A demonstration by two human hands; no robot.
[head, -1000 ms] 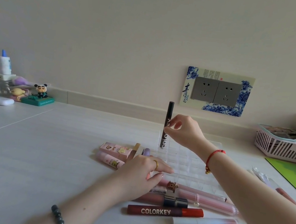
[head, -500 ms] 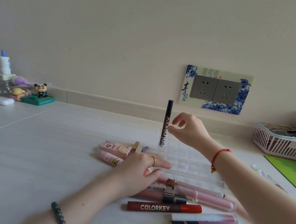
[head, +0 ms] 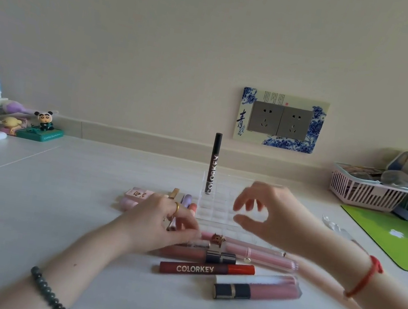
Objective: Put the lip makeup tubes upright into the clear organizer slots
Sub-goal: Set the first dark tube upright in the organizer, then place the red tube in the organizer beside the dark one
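Head view: 1 black COLORKEY tube point(head: 213, 164) stands upright in a far-left slot of the clear organizer point(head: 218, 211) on the bench point(head: 55, 211). The right hand point(head: 271, 213) hovers over the organizer, fingers loosely spread, holding nothing. The left hand point(head: 157, 224) rests among the lying tubes point(head: 259, 256) just in front of the organizer. Its fingers bend down, and I cannot tell whether they grip anything.

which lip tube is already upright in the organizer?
The slim black COLORKEY tube, standing in the far-left corner slot of the clear plastic grid organizer. The other tubes in view, including the dark red COLORKEY tube, lie flat on the white table.
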